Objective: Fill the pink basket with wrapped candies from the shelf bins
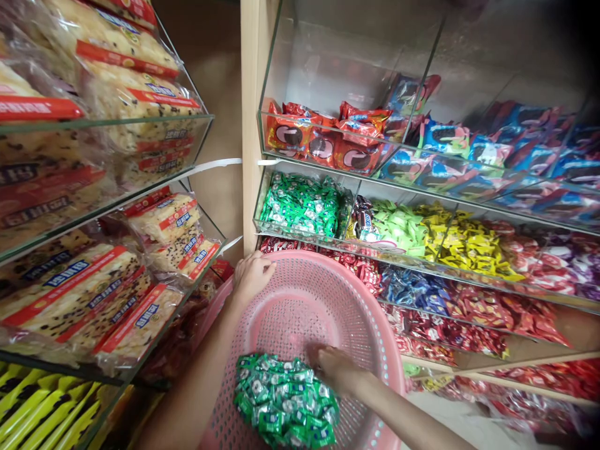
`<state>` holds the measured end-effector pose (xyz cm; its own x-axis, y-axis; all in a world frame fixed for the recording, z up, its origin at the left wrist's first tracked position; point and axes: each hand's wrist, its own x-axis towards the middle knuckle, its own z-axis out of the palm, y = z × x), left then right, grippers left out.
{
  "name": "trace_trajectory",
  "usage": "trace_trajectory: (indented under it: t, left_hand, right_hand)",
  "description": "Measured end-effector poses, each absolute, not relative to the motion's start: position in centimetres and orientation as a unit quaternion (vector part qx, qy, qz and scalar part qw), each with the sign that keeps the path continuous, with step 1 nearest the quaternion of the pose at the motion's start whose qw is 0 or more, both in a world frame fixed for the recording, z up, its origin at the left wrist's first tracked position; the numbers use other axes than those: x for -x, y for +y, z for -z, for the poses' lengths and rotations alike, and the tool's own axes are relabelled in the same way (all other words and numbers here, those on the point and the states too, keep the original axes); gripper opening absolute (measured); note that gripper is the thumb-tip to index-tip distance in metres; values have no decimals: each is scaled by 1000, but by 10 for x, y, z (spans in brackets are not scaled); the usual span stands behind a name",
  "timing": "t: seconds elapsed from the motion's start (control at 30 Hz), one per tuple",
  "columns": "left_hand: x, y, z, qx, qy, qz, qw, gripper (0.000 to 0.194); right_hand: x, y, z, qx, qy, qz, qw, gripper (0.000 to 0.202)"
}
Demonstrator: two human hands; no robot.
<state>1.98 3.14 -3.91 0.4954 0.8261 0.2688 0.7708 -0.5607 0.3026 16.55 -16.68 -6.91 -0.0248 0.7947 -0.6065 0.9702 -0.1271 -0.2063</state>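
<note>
A round pink plastic basket point(389, 325) with a perforated wall fills the lower middle of the view. My left hand point(253, 275) is closed on its far left rim, thumb over the edge. Inside the basket lies a heap of small green-wrapped candies point(285, 400), gathered on the near side. My right hand point(335, 369) is down in the basket at the heap's right edge, its fingers smeared by motion and partly hidden. Just beyond the basket, a clear shelf bin holds more green candies point(302, 203) of the same look.
Clear-walled shelves on the right hold red snack packets point(328, 134), blue packets point(482, 147), light green candies point(398, 225) and yellow candies point(469, 240). On the left, glass-edged shelves carry wrapped rice cakes point(70, 281) close to my left arm. A wooden post point(252, 81) stands between them.
</note>
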Motion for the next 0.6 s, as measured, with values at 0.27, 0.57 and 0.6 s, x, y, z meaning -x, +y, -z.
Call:
trace_trajectory:
  t: [0.27, 0.57, 0.6]
  left_hand:
    - [-21, 31, 39, -864, 462, -192, 65, 40]
    - [-21, 32, 39, -860, 467, -191, 76, 38]
    - [-21, 32, 39, -860, 465, -193, 76, 38]
  right_hand:
    - [-163, -166, 73, -703, 618, 316, 156, 32]
    - [-176, -165, 76, -737, 589, 294, 150, 27]
    - [-179, -166, 74, -740, 589, 290, 146, 27]
